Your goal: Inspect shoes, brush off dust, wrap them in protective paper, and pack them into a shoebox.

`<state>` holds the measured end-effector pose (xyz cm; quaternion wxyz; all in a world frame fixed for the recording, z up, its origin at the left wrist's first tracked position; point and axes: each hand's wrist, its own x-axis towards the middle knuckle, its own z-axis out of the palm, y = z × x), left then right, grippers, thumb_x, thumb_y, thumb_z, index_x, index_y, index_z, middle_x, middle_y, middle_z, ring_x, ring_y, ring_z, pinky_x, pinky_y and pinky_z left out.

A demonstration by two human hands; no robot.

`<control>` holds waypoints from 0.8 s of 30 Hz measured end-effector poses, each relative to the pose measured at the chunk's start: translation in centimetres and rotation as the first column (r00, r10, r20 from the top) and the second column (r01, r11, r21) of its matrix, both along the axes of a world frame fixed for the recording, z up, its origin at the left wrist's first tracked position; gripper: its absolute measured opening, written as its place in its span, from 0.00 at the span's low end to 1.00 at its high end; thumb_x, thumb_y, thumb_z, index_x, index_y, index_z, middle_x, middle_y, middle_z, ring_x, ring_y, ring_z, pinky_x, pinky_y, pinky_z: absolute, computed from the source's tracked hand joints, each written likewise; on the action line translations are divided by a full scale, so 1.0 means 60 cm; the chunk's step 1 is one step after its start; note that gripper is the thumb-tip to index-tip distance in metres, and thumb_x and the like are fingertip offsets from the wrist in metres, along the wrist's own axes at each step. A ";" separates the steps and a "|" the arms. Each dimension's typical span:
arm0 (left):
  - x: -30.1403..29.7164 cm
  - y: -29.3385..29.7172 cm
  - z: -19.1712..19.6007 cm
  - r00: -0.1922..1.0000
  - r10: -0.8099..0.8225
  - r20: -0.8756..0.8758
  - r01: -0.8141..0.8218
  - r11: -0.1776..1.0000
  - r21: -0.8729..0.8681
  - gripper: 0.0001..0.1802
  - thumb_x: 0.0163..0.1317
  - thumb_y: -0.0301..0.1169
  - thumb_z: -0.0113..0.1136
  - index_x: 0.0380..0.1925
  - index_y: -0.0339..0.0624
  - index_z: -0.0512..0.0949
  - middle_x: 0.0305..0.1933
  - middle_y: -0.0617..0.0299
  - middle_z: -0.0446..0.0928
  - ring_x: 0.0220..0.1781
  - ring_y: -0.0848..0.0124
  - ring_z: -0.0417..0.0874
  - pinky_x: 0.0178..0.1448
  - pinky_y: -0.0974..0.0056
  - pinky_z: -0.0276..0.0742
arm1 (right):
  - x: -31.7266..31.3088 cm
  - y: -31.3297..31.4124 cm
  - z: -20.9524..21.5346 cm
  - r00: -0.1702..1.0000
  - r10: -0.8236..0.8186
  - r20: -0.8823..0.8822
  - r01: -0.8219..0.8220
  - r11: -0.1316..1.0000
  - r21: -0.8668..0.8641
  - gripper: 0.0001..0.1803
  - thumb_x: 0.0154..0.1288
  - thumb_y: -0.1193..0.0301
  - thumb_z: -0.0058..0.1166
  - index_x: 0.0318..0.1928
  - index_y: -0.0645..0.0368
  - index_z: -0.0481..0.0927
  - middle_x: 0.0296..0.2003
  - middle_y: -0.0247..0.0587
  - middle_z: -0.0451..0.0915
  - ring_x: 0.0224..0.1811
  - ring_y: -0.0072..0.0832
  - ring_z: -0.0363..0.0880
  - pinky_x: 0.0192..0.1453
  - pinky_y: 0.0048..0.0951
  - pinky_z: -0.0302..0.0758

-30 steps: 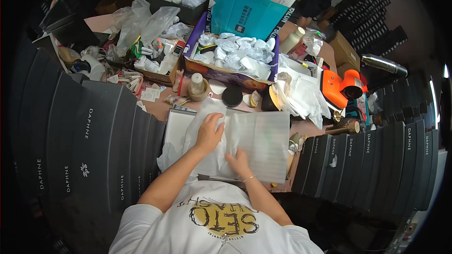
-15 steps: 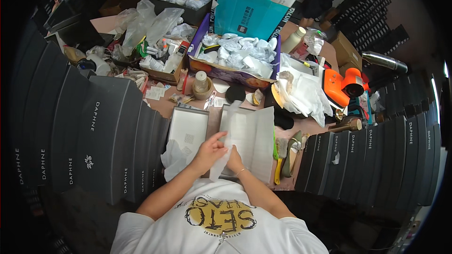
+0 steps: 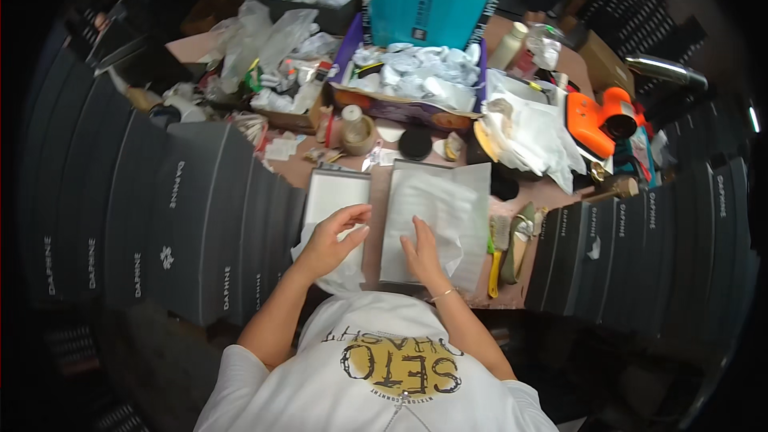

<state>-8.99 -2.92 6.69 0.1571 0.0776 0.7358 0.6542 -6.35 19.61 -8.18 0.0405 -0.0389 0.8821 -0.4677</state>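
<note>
A shoe box lined with white tissue paper sits right in front of me, with a white wrapped or folded sheet lying inside; what it covers, if anything, is hidden. Over the box, my right hand is open with fingers spread, at or just above the paper. To its left my left hand is open and holds nothing, its fingers curved above a second grey box part with a white inside. Crumpled tissue pokes out beneath that hand.
Right of the box lie a green flat shoe and a yellow-handled brush. Dark shoe boxes are stacked at left, more boxes at right. Behind stand a purple carton of crumpled paper and an orange heat-gun-like tool.
Both hands have let go of the strip of white paper and moved apart. The sheet now lies in the box. The whole view has shifted slightly.
</note>
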 end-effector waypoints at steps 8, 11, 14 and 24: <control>0.217 -0.099 -0.125 0.983 -0.021 -0.183 -0.093 0.802 -0.590 0.21 0.51 0.31 0.64 0.47 0.40 0.77 0.60 0.49 0.68 0.64 0.53 0.67 0.65 0.53 0.63 | 0.003 -0.024 0.133 0.947 0.299 0.115 -0.260 0.928 -0.267 0.27 0.60 0.69 0.57 0.58 0.66 0.68 0.57 0.56 0.70 0.60 0.45 0.68 0.63 0.37 0.66; 0.155 -0.059 -0.044 0.979 0.081 -0.185 -0.140 0.933 -0.331 0.12 0.50 0.22 0.60 0.38 0.37 0.78 0.59 0.52 0.71 0.61 0.55 0.71 0.64 0.55 0.64 | 0.012 -0.081 0.156 0.814 0.576 -0.075 -0.578 0.791 -0.198 0.21 0.59 0.71 0.56 0.52 0.66 0.73 0.48 0.55 0.76 0.52 0.45 0.74 0.56 0.36 0.70; 0.114 -0.060 0.014 0.974 0.004 -0.225 -0.071 0.955 -0.289 0.10 0.51 0.22 0.58 0.35 0.35 0.78 0.61 0.51 0.69 0.63 0.57 0.70 0.65 0.58 0.63 | 0.006 -0.089 0.151 0.813 0.571 0.116 -0.524 0.804 -0.282 0.14 0.61 0.70 0.55 0.44 0.65 0.77 0.37 0.53 0.79 0.41 0.45 0.78 0.45 0.36 0.73; 0.173 0.044 -0.029 0.926 0.332 -0.181 -0.370 0.895 -0.249 0.46 0.59 0.36 0.63 0.69 0.35 0.46 0.70 0.39 0.50 0.72 0.52 0.54 0.72 0.54 0.51 | 0.054 -0.062 0.175 0.902 0.380 0.206 -0.367 0.925 -0.098 0.17 0.67 0.62 0.45 0.39 0.65 0.78 0.32 0.60 0.78 0.36 0.55 0.77 0.41 0.42 0.73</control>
